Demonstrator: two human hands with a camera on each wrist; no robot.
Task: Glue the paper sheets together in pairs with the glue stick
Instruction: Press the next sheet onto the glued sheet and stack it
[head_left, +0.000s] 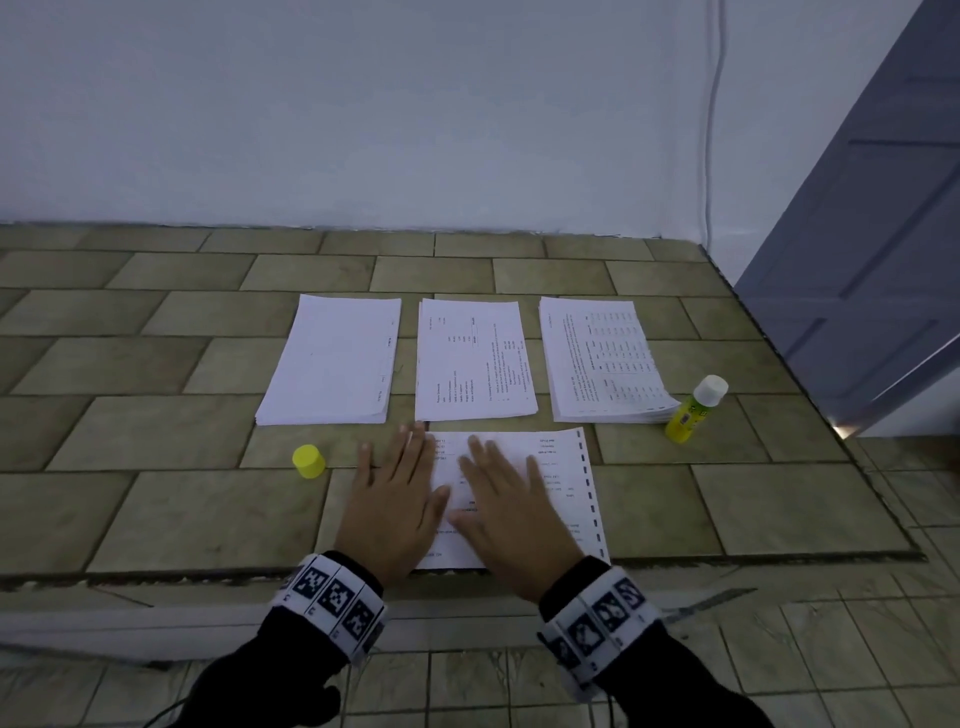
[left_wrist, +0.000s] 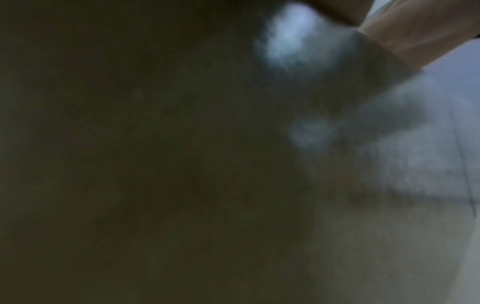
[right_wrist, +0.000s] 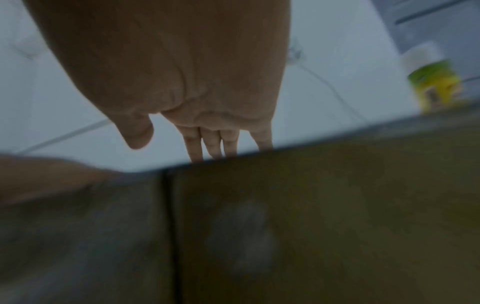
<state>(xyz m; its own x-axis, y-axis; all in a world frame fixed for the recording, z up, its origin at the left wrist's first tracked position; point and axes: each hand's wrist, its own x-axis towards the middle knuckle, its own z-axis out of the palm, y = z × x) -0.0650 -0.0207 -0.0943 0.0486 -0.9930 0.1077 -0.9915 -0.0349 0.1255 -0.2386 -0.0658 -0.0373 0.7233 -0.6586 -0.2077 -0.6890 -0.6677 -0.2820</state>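
A printed paper sheet (head_left: 563, 483) with a punched right edge lies at the near edge of the tiled surface. My left hand (head_left: 395, 499) presses flat on its left part, fingers straight. Beside it my right hand (head_left: 506, 512) lies flat on the sheet's middle, and its straight fingers (right_wrist: 211, 142) show in the right wrist view. Three paper stacks lie behind: left (head_left: 332, 361), middle (head_left: 472, 358), right (head_left: 602, 358). The yellow glue stick (head_left: 696, 408) with a white top stands right of the right stack, blurred as glue stick (right_wrist: 436, 84). The left wrist view is dark and blurred.
A yellow cap (head_left: 308, 461) stands on the tiles left of my left hand. The tiled surface (head_left: 156, 467) ends at a front edge just under my wrists. A white wall rises behind, and a grey door (head_left: 883, 260) stands at the right.
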